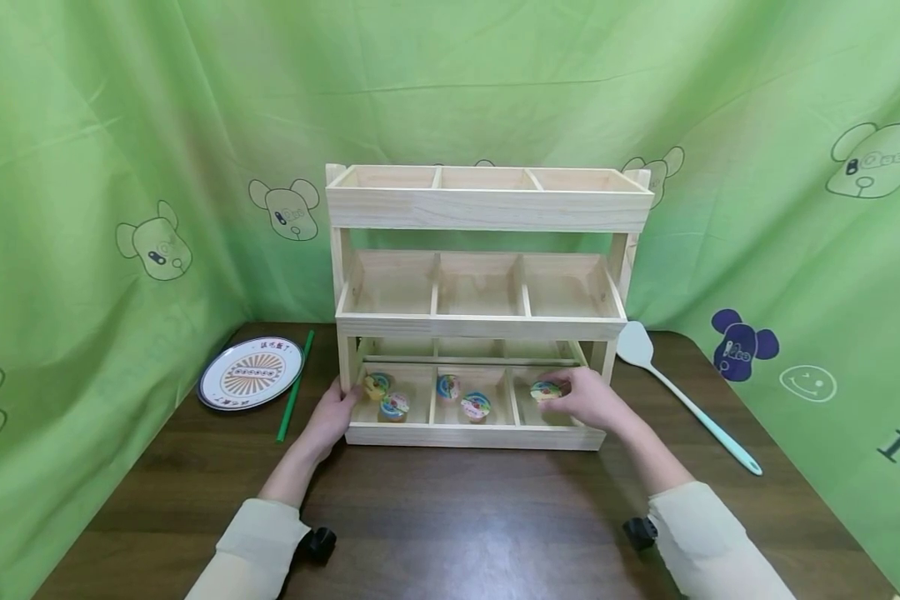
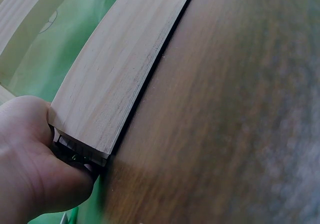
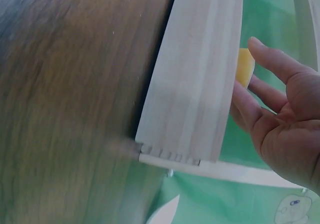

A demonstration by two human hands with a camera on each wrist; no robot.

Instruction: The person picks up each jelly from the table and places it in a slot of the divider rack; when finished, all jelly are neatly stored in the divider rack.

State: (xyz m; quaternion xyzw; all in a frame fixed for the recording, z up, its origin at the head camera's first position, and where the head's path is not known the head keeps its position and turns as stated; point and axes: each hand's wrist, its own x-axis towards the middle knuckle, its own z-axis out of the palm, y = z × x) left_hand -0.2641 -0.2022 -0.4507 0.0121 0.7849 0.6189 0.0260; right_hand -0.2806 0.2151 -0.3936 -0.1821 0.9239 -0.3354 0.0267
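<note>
A three-tier wooden display rack (image 1: pixel 487 212) stands on the table, each tier split into three compartments. My left hand (image 1: pixel 333 412) grips the left end of the bottom tray (image 2: pixel 120 79); its fingertips are hidden behind the wood. In the right compartment of that tray, my right hand (image 1: pixel 588 398) pinches a small jelly cup (image 1: pixel 546 391) with a colourful lid between thumb and fingers. Its yellow side (image 3: pixel 245 66) shows in the right wrist view. Two similar cups, one jelly cup (image 1: pixel 394 406) among them, sit in the left compartment, and two more, including a jelly cup (image 1: pixel 476 406), in the middle one.
Left of the rack lies a round white plate (image 1: pixel 251 374) with a dark rim, beside a green stick (image 1: pixel 296 387). A pale blue spatula (image 1: pixel 690 404) lies on the right. Green printed cloth (image 1: pixel 487 83) hangs behind the dark wooden table (image 1: pixel 457 517).
</note>
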